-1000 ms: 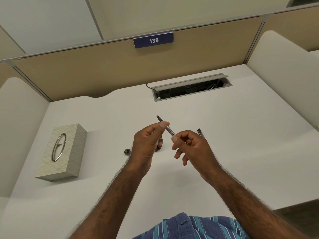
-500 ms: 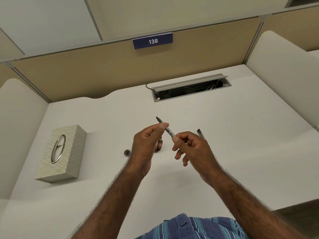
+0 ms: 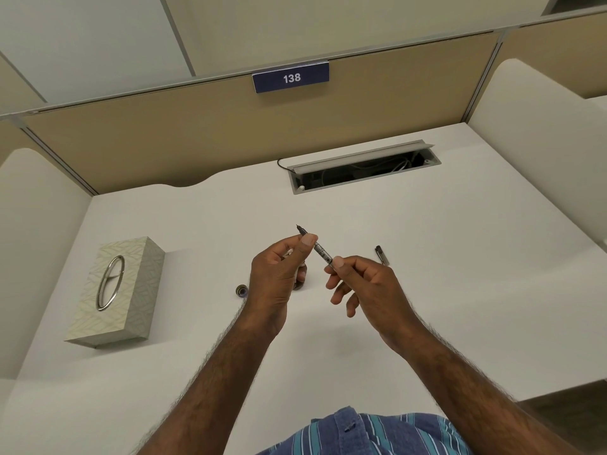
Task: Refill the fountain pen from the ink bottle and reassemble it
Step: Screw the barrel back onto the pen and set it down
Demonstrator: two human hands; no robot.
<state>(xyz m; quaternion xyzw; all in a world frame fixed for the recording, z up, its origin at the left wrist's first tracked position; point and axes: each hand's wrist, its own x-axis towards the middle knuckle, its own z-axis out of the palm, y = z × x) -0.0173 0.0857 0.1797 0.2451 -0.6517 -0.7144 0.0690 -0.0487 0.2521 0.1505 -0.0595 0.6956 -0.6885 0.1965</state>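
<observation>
A: Left hand (image 3: 279,274) pinches the pen (image 3: 320,249) just behind the nib, right hand (image 3: 361,284) pinches its rear end, both above the surface (image 3: 460,290). Looks like you're working the converter. Twist slowly, keep the nib up.

B: Ink bottle?

A: Mostly hidden behind your left hand; contents unreadable. Its cap (image 3: 241,289) lies just left of that hand, the pen cap (image 3: 381,254) just beyond the right.

Bright, even overhead light, soft shadows, sharp focus, wide-angle bending at edges.

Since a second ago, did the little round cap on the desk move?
No. The round cap stays on the desk, same spot between the tissue box and the left hand.
</observation>
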